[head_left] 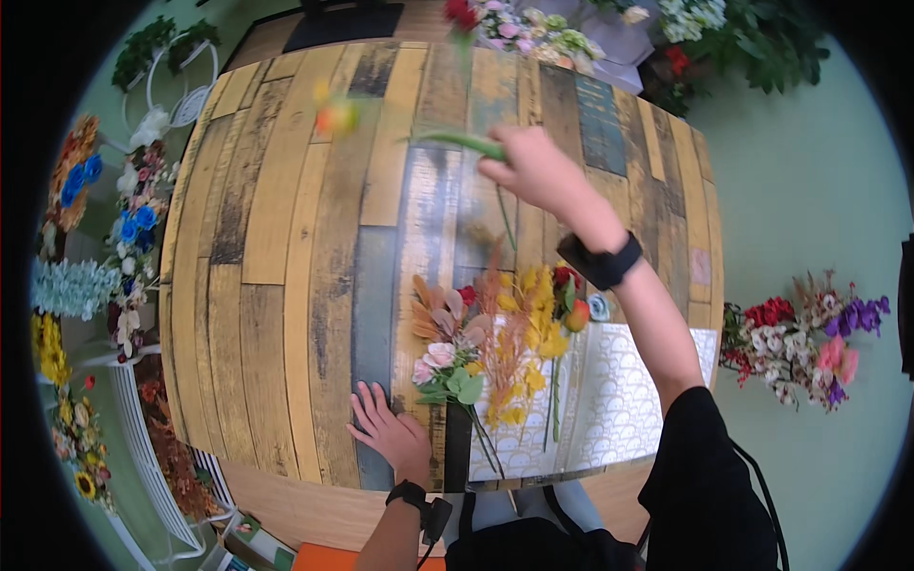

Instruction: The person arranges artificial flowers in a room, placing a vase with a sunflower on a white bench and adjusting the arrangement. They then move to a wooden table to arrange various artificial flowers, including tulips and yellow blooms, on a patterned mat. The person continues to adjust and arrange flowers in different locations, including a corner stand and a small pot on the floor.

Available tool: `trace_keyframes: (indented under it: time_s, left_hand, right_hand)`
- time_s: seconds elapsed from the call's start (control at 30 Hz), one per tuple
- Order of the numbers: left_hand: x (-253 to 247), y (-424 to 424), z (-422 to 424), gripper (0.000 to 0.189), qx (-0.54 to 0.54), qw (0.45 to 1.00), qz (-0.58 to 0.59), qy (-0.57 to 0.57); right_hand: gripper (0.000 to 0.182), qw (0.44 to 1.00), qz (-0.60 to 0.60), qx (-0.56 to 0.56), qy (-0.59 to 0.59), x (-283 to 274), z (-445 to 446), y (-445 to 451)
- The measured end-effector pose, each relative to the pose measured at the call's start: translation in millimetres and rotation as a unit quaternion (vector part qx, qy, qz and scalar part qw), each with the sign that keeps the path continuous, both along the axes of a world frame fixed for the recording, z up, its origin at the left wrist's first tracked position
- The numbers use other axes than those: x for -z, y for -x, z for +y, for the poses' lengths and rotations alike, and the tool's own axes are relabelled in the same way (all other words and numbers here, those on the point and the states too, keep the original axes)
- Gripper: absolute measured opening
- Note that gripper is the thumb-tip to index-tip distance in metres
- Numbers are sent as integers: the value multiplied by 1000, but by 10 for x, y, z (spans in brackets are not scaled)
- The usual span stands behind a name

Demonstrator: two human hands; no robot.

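My right hand (532,168) reaches over the middle of the table, closed on green flower stems (464,140). An orange-yellow flower (335,116), blurred, shows to the left of the stems, and a blurred red flower (463,16) lies above at the far edge; whether either is on the held stems is unclear. My left hand (378,428) rests flat with spread fingers on the plank-patterned table (278,250). Between my arms lie pink roses with green leaves (439,364), yellow artificial flowers (532,335), rust-coloured sprigs (503,342) and an orange tulip-like flower (577,315).
Patterned white wrapping sheets (621,392) lie at the near right. A pale blue rose (599,307) is beside them. Flower arrangements (800,342) stand right of the table, with more flowers (528,32) beyond its far edge. White racks (153,428) with flowers are at left.
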State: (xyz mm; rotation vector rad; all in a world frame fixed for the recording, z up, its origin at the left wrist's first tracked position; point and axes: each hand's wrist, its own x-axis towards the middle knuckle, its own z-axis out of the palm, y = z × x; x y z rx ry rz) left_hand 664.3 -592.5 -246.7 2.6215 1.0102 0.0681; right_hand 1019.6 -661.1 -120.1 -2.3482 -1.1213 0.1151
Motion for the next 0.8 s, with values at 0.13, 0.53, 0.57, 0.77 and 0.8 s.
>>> trace_keyframes:
  time_s: [0.13, 0.53, 0.57, 0.77, 0.8]
  left_hand:
    - [41, 28, -15, 57, -7, 1000, 12, -18]
    - [0, -9, -76, 54, 8, 998, 20, -57]
    - [-6, -14, -77, 54, 12, 998, 15, -64]
    - [30, 11, -85, 53, 13, 997, 11, -80]
    - [25, -2, -92, 53, 11, 997, 13, -81]
  right_hand:
    - [19, 972, 111, 181, -97, -467, -906, 940]
    - [16, 902, 243, 332, -132, 843, -1496, 3244]
    - [17, 900, 231, 340, -144, 866, -1508, 3264]
    - [8, 798, 165, 520, -257, 594, -1568, 3229]
    - [7, 772, 176, 543, -280, 583, -1606, 3187]
